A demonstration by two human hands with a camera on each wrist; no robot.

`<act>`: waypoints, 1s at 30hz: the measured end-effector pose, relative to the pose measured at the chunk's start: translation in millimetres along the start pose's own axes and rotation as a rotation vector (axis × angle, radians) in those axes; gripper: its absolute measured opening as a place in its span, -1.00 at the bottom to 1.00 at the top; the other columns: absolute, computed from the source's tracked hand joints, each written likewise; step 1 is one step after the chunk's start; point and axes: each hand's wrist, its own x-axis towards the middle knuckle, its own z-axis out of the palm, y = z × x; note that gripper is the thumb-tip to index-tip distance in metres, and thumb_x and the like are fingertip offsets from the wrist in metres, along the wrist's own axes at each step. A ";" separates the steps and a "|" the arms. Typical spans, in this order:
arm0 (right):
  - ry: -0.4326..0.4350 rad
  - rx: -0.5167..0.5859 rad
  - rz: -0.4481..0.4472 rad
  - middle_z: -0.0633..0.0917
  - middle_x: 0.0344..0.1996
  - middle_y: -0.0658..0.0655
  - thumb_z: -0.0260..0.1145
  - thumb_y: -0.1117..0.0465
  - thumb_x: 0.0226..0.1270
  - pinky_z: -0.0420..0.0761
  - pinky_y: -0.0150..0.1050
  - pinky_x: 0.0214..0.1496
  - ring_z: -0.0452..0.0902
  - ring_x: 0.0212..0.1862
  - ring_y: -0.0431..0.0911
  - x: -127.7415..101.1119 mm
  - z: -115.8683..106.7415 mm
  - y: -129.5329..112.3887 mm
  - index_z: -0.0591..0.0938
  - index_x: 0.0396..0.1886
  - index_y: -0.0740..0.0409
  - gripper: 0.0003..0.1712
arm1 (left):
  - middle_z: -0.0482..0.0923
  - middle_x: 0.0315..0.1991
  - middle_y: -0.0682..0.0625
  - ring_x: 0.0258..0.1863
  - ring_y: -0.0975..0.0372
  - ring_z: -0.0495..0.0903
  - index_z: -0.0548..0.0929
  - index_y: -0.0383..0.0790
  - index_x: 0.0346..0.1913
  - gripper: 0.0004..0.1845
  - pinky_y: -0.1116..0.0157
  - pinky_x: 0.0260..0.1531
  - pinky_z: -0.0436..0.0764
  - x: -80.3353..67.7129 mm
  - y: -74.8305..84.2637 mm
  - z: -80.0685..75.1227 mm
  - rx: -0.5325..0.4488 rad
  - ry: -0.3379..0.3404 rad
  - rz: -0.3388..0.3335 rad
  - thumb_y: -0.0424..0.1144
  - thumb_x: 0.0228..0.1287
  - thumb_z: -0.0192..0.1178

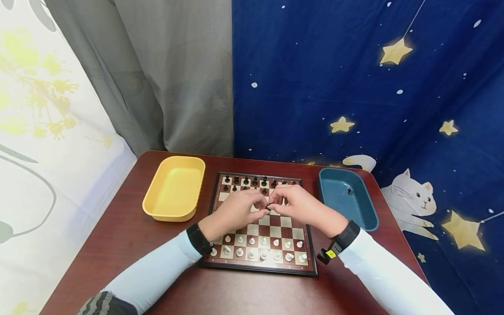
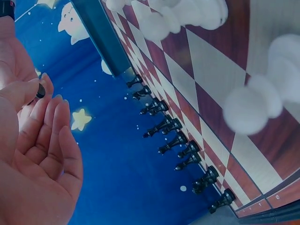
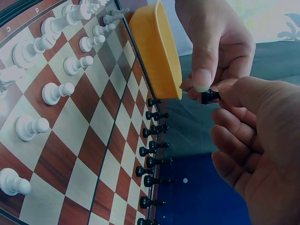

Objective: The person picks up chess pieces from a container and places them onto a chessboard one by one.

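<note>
Over the middle of the chessboard (image 1: 274, 231), both hands meet at one small black chess piece (image 3: 209, 96). My left hand (image 1: 238, 208) pinches its base end with the thumb, as the right wrist view shows. At the other end, the thumb and fingers of my right hand (image 1: 301, 206) grip the narrower top. The piece lies sideways between the fingertips, mostly covered by them in the head view. Black chess pieces (image 1: 246, 180) stand in rows at the board's far side, partly hidden by the hands. White chess pieces (image 1: 264, 254) stand in two rows at the near side.
Left of the board sits a yellow tray (image 1: 173, 188). To its right is a blue tray (image 1: 337, 202) with a small black piece (image 1: 350, 191) inside. The brown table (image 1: 122, 245) reaches back to a grey curtain (image 1: 197, 87) and a blue star-patterned curtain (image 1: 299, 96).
</note>
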 end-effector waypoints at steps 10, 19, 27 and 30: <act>0.033 -0.052 0.097 0.72 -0.28 -0.14 0.51 0.22 0.55 0.66 -0.17 -0.18 0.62 -0.24 -0.22 7.4 0.3 37.5 0.78 -0.13 -0.02 -0.95 | 0.75 -0.06 0.09 -0.08 0.24 0.75 0.80 -0.05 0.10 -0.67 0.20 -0.04 0.76 -10.2 -19.2 -8.0 0.042 -0.030 -0.120 0.06 0.49 0.49; 0.066 -0.025 0.262 0.74 -0.24 0.00 0.41 0.23 0.62 0.66 -0.08 -0.12 0.63 -0.20 -0.10 26.8 -0.1 88.3 0.77 -0.06 0.12 -0.94 | 0.77 0.11 0.03 0.06 0.16 0.75 0.79 -0.05 0.23 -0.57 0.08 0.06 0.77 -26.4 -43.0 -24.8 0.102 -0.057 -0.231 0.07 0.47 0.50; 0.053 -0.042 0.256 0.74 -0.25 0.00 0.46 0.21 0.59 0.67 -0.07 -0.11 0.64 -0.23 -0.10 46.1 11.0 98.8 0.79 -0.08 0.11 -0.93 | 0.78 0.17 -0.05 0.19 0.07 0.75 0.78 -0.11 0.23 -0.56 0.03 0.23 0.73 -31.8 -54.7 -31.7 0.140 -0.067 -0.231 0.07 0.50 0.46; 0.033 -0.080 0.240 0.73 -0.26 -0.01 0.47 0.22 0.58 0.66 -0.09 -0.13 0.62 -0.25 -0.11 50.5 18.0 100.1 0.80 -0.07 0.11 -0.93 | 0.77 0.21 -0.07 0.25 0.04 0.73 0.79 -0.11 0.25 -0.56 0.02 0.28 0.71 -32.4 -56.6 -32.3 0.155 -0.078 -0.233 0.08 0.50 0.47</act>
